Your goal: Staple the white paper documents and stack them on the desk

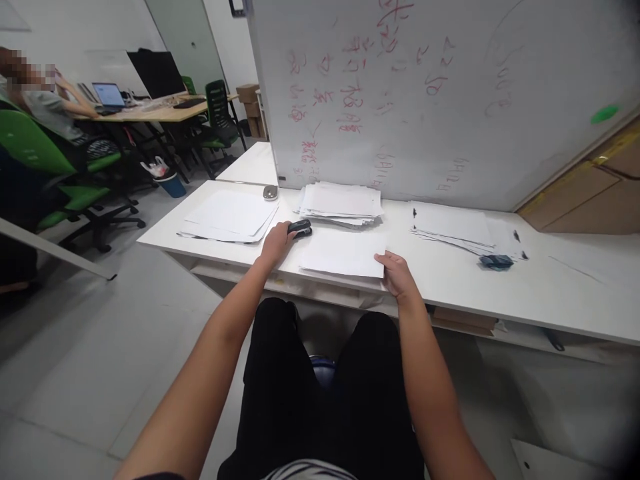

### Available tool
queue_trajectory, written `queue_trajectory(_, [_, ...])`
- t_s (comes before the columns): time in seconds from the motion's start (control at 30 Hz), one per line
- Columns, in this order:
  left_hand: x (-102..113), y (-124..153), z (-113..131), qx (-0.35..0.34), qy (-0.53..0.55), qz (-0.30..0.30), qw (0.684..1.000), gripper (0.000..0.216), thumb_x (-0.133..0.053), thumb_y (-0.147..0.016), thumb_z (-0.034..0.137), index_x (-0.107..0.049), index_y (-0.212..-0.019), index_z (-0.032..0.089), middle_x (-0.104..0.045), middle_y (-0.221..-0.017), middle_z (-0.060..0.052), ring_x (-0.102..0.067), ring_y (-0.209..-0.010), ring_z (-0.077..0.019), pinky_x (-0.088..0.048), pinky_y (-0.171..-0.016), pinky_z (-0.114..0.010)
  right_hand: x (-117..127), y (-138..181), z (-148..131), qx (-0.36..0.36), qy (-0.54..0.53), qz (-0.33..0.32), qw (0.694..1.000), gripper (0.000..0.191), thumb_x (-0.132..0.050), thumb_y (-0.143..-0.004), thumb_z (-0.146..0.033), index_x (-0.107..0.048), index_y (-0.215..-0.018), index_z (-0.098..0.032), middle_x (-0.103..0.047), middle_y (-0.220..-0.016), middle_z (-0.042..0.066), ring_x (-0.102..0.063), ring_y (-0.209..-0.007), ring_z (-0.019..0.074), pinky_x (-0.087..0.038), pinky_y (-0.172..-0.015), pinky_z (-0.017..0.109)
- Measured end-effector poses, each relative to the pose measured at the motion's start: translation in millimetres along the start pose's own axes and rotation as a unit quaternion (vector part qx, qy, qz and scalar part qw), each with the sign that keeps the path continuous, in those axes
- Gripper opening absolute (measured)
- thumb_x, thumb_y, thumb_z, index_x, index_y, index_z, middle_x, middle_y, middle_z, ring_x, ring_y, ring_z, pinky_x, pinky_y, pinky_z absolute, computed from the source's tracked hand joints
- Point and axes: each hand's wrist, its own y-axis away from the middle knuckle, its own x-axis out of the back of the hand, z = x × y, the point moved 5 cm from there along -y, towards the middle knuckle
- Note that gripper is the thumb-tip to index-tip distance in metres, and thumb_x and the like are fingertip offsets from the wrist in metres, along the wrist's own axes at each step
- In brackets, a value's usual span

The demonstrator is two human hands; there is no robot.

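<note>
My left hand [276, 243] rests on the white table [550, 293], its fingers closed round a black stapler [300, 229]. My right hand [396, 273] pinches the near right corner of a small set of white sheets [345, 253] lying flat in front of me. The stapler sits just left of those sheets, at their far left corner.
Three more paper stacks lie on the table: one at the left [233, 215], one in the middle by the whiteboard [343, 202], one at the right [460, 227] with a dark clip [496, 261]. A small silver object [271, 193] sits behind. A person sits at a desk far left.
</note>
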Motion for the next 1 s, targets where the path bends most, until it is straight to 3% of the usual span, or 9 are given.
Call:
queue_trajectory(0.13, [-5.3,0.8,3.4,-0.024,-0.045,-0.036,0.998,0.036,-0.043,-0.096,0.035,-0.053,-0.126,0.02,-0.06,-0.12,-0.015,-0.055,-0.113,-0.0301,-0.042,-0.098,-0.041,-1.9,-3.6,-2.2,-0.037,0.034,0.0,0.999,0.031,-0.082,-0.061,-0.038,-0.066,-0.081,-0.02,-0.069,-0.07,0.001,-0.062,-0.061,0.0172,-0.046,-0.053,0.029])
queue_trajectory(0.3, [-4.2,1.0,3.4,-0.031,-0.028,-0.038,0.998,0.037,-0.041,-0.096,0.035,-0.052,-0.127,0.017,-0.058,-0.119,-0.016,-0.055,-0.11,-0.0307,-0.041,-0.097,-0.042,-1.6,-6.6,-2.4,-0.044,0.033,0.01,0.998,0.031,-0.084,-0.06,-0.036,-0.068,-0.081,-0.019,-0.072,-0.077,0.004,-0.066,-0.069,0.0201,-0.051,-0.059,0.032])
queue_trajectory(0.5, [-4.8,6.8,16.9,-0.091,-0.012,-0.077,0.993,0.038,-0.04,-0.096,0.036,-0.051,-0.127,0.017,-0.058,-0.12,-0.015,-0.053,-0.11,-0.029,-0.041,-0.098,-0.04,-0.9,-10.9,0.7,-0.043,0.064,-0.007,0.997,0.03,-0.084,-0.063,-0.038,-0.068,-0.079,-0.019,-0.064,-0.06,0.0,-0.057,-0.052,0.016,-0.048,-0.051,0.031])
queue_trajectory(0.63, [-6.2,9.7,27.4,-0.141,-0.003,-0.124,0.982,0.038,-0.04,-0.096,0.035,-0.053,-0.126,0.016,-0.058,-0.116,-0.015,-0.053,-0.108,-0.0288,-0.04,-0.099,-0.041,-0.6,-14.6,1.8,-0.063,0.097,-0.037,0.993,0.033,-0.086,-0.063,-0.043,-0.065,-0.069,-0.018,-0.056,-0.051,-0.002,-0.044,-0.041,0.0093,-0.037,-0.039,0.024])
queue_trajectory(0.73, [-5.7,9.3,28.6,-0.149,-0.024,-0.125,0.981,0.04,-0.037,-0.097,0.036,-0.053,-0.127,0.016,-0.059,-0.116,-0.015,-0.054,-0.107,-0.0286,-0.04,-0.098,-0.041,-0.9,-15.8,1.8,-0.071,0.109,-0.053,0.99,0.035,-0.086,-0.064,-0.044,-0.065,-0.067,-0.017,-0.055,-0.05,-0.003,-0.037,-0.038,0.0064,-0.028,-0.033,0.022])
queue_trajectory(0.83, [-5.4,8.8,28.9,-0.152,-0.032,-0.124,0.98,0.041,-0.034,-0.098,0.038,-0.055,-0.125,0.016,-0.061,-0.114,-0.014,-0.054,-0.106,-0.0277,-0.041,-0.095,-0.039,-1.5,-15.8,2.0,-0.069,0.099,-0.054,0.991,0.034,-0.087,-0.062,-0.044,-0.067,-0.07,-0.017,-0.061,-0.055,0.0,-0.047,-0.043,0.01,-0.037,-0.038,0.024])
queue_trajectory(1.0, [-6.1,9.7,27.8,-0.121,-0.044,-0.119,0.985,0.043,-0.027,-0.1,0.04,-0.058,-0.121,0.019,-0.063,-0.111,-0.013,-0.054,-0.106,-0.0274,-0.039,-0.095,-0.039,-7.6,-12.7,1.2,-0.059,0.078,-0.067,0.993,0.036,-0.087,-0.062,-0.04,-0.07,-0.083,-0.017,-0.071,-0.071,0.004,-0.066,-0.066,0.0192,-0.053,-0.06,0.031])
